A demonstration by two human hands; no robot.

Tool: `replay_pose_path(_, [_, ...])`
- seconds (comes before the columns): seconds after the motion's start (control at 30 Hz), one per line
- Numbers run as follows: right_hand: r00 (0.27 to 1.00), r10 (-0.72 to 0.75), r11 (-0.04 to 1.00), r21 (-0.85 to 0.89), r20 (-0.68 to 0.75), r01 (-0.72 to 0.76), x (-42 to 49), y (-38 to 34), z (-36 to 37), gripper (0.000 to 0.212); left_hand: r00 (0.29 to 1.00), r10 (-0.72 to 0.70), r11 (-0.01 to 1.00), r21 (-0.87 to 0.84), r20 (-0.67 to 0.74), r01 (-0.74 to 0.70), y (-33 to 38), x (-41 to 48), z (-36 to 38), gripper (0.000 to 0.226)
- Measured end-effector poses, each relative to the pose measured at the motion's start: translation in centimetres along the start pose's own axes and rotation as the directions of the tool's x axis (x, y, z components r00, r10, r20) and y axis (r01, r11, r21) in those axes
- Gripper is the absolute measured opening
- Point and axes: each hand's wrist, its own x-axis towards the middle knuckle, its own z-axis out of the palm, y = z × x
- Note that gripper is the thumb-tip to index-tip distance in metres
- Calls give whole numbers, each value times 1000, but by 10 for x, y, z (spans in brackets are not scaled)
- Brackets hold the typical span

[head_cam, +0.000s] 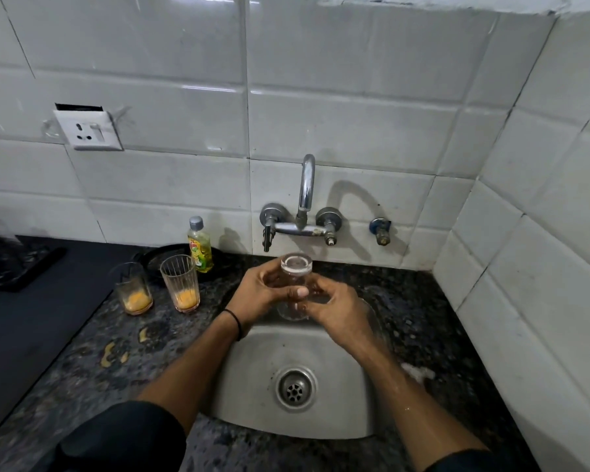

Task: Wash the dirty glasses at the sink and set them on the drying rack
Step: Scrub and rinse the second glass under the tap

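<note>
Over the back of the steel sink (252, 386) I hold a clear glass (296, 267) with its thick base pointing up and its mouth down. My left hand (263, 291) grips its left side, thumb across the front. My right hand (334, 308) wraps the lower part from the right. The glass sits below the wall tap (305, 195); no stream of water is visible. Two dirty glasses with orange residue stand on the counter to the left: a short one (133, 289) and a taller ribbed one (181, 282).
A yellow dish-soap bottle (200, 247) stands by the wall behind the dirty glasses, next to a dark round pan (166, 255). A black stovetop (21, 318) fills the left. Yellow spills (111, 354) mark the granite counter. Tiled walls close in behind and right.
</note>
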Motion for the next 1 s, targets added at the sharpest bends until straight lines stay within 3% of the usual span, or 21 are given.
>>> replay_pose_path(0.33, [999,-46,979,199,-23,50,14,3,12,52,997,76,996,51,-3,-76,15,6,-6,54])
replay_pose_path(0.47, [997,46,977,207,55,-57,8,17,36,52,1000,-17,993,117,-14,18,-10,-10,-16,52])
replay_pose_path(0.7, [981,37,972,220,188,-79,11,9,72,49,987,-164,968,194,0,161,-8,-38,-66,42])
replay_pose_path(0.83, [968,57,921,362,245,-146,35,-30,104,37,953,-171,955,197,-250,223,11,-55,-123,30])
replay_pose_path(0.93, [926,59,792,548,373,-271,48,-74,132,26,902,-157,968,119,-401,222,22,-73,-175,21])
replay_pose_path(1.0, [886,67,709,602,459,-366,60,-102,156,34,857,-132,970,111,-498,215,30,-87,-214,20])
